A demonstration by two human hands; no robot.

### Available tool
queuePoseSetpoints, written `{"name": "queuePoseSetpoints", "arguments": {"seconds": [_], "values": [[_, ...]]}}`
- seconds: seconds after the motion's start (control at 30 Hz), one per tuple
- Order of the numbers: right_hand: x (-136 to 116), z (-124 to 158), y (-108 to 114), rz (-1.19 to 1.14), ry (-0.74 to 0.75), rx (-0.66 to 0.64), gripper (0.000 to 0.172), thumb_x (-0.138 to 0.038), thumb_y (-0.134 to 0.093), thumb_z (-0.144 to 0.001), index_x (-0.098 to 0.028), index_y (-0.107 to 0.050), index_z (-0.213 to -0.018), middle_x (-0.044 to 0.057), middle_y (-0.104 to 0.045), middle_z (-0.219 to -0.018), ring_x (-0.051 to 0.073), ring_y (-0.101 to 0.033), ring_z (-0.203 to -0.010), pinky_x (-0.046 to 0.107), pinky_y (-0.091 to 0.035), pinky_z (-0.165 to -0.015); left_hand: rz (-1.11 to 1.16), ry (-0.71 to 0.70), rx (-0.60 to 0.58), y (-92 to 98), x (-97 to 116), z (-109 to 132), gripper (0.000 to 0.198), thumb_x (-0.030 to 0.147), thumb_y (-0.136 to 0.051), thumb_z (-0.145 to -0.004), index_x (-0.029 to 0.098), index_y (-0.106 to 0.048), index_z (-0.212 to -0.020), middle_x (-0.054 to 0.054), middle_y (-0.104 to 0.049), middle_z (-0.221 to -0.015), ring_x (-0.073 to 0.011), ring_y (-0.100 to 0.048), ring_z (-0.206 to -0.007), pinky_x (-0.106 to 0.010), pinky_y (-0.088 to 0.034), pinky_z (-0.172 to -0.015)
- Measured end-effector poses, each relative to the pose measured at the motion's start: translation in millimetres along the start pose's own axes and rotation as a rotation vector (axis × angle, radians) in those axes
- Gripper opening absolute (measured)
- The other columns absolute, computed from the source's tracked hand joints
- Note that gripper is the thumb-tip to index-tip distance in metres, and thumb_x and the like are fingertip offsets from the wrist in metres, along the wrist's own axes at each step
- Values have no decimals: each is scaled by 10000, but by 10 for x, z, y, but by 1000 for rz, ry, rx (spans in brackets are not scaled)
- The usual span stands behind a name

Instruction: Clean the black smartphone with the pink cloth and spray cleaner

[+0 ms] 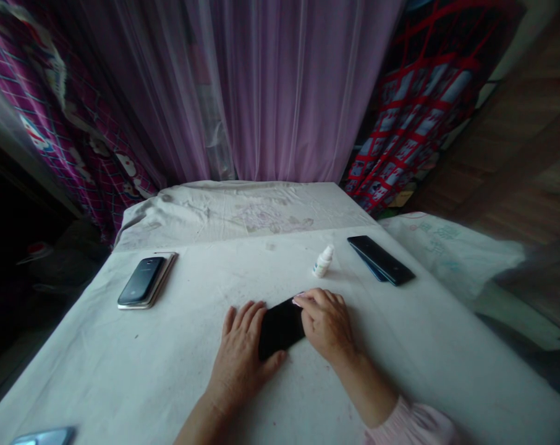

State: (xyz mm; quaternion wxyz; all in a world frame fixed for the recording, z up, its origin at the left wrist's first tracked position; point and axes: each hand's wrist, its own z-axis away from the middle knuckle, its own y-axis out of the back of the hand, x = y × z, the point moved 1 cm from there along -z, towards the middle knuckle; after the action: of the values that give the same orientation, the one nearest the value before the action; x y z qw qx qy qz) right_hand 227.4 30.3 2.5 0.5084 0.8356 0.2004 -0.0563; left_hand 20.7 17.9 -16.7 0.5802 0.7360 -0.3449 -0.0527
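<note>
A black phone-shaped object [280,327] lies flat on the white cloth of the table [169,371], between both hands. My left hand [240,353] rests flat beside its left edge, fingers stretched out, thumb against its lower edge. My right hand [325,322] lies over its right end, fingers curved down and pressing on it. Part of the object is hidden under the right hand.
A dark phone on a light case [143,281] lies at the left. A small white bottle [323,261] stands behind the hands. Two stacked dark phones [381,260] lie at the right. Another device [43,437] shows at the bottom left edge. Purple curtains [271,93] hang behind.
</note>
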Motion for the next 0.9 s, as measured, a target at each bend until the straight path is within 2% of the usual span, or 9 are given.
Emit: {"name": "queuePoseSetpoints", "arguments": {"seconds": [0.23,0.57,0.9], "values": [[-307,11,-47,-115,107,-66,293,-46,-556,-804,-244,-726,-935,39,-681,-930,189,-562,-888,326,-344,-797,-15,5,-3,26,19,-7,673,503,-638,-827,176,-433,-1378,-141,-539,-1400,-334,-447,-1322,-576,-241,-1135],[93,-30,61,7,-19,17,311,-37,-544,-792,-234,-744,-928,45,-677,-887,191,-564,-838,334,-325,-748,-18,5,-5,34,25,-9,678,513,-631,-829,163,-438,-1378,-149,-534,-1402,-347,-446,-1319,-598,-247,-1126],[-237,13,-21,-92,72,-43,294,-38,-561,-785,-243,-729,-913,34,-677,-900,189,-570,-862,330,-334,-779,-21,7,-12,34,28,-14,686,516,-636,-827,160,-438,-1379,-152,-533,-1404,-343,-446,-1320,-590,-246,-1129]]}}
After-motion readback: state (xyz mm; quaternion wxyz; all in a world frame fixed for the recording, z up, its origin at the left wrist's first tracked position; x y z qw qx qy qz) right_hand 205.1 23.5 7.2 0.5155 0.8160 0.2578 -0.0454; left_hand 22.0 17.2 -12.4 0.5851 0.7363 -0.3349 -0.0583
